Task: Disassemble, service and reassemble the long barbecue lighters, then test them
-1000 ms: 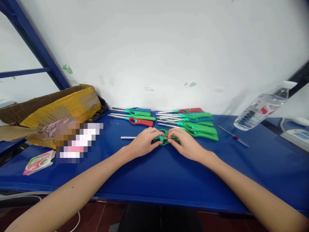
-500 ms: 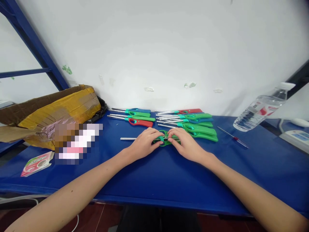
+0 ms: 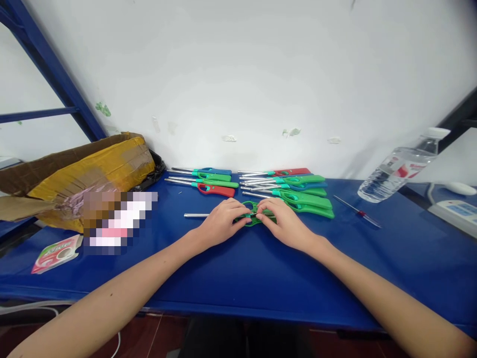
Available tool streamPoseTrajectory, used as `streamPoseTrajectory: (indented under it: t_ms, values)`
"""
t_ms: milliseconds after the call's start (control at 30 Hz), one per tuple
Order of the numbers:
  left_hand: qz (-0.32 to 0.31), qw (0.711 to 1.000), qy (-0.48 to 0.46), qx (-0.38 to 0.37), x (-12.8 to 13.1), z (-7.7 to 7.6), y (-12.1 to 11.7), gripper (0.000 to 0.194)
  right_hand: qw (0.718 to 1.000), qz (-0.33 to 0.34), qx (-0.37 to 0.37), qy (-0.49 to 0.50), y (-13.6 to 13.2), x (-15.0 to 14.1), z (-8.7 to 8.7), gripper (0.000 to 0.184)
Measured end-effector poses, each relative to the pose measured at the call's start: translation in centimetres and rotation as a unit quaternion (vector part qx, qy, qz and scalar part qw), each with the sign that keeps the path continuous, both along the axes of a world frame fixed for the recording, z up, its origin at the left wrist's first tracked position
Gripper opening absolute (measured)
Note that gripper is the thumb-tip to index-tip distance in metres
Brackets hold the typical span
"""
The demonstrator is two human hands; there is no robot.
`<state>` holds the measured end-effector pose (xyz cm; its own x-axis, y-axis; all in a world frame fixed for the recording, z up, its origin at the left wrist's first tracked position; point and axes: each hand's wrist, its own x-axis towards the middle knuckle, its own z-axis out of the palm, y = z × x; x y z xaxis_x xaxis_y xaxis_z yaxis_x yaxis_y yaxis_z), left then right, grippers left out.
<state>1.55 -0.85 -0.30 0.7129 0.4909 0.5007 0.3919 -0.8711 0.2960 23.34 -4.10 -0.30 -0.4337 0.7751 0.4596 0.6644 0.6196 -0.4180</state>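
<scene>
Green lighter (image 3: pixel 253 221) right in the middle of the desk (image 3: pixel 238 278), huh? Why both hands on it?

Far as I can tell it's about steadying it. My left hand (image 3: pixel 219 221) has the trigger end between thumb and fingertips, and the metal barrel (image 3: pixel 196 216) sticks out past it toward 9 o'clock, so that's the anchor side imo. My right hand (image 3: pixel 286 223) has thumb and finger pinched on the middle of the same lighter. Can't tell which little bit they're on, it's too small. The thing's lying low on the desk, which probably takes the wobble out.

OK, and the stuff around it?

Clock centred on the lighter: torn packet (image 3: pixel 57 252) between 8 and 9, off to the side, so it doesn't crowd my fingers. Thin rod with a red bit (image 3: pixel 361 214) at about 3, apart from my right hand but probably handy for it.

And those two bunches?

Left bunch (image 3: pixel 218 190) at 11, right bunch (image 3: pixel 311 201) at 1 to 2. All the barrels point roughly to 9, I'd guess so they stack neatly. The right one's more piled up, handles overlapping.

Anything further back?

Taped box (image 3: pixel 126 159) between 9 and 10, bottle (image 3: pixel 397 171) leaning in view near 2, probably just camera warp. White wall (image 3: pixel 261 89) at 12 behind the lot.
</scene>
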Motion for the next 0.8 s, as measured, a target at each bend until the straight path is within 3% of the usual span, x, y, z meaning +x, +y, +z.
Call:
streamPoseTrajectory:
  t_ms: [300,500,800]
  values:
    - [0.017,1.000,-0.022,0.008,0.0,-0.5,0.0,0.023,0.999,0.001,0.029,-0.029,-0.1,0.2,0.1,0.004]
    - [0.039,0.996,-0.019,0.082,0.1,-1.2,0.1,0.026,0.999,-0.009,0.031,-0.019,-0.2,0.0,0.2,0.004]
    - [0.004,0.996,0.024,0.091,-0.2,-0.9,0.2,0.025,0.999,-0.021,0.024,-0.007,-0.2,0.0,0.3,0.004]
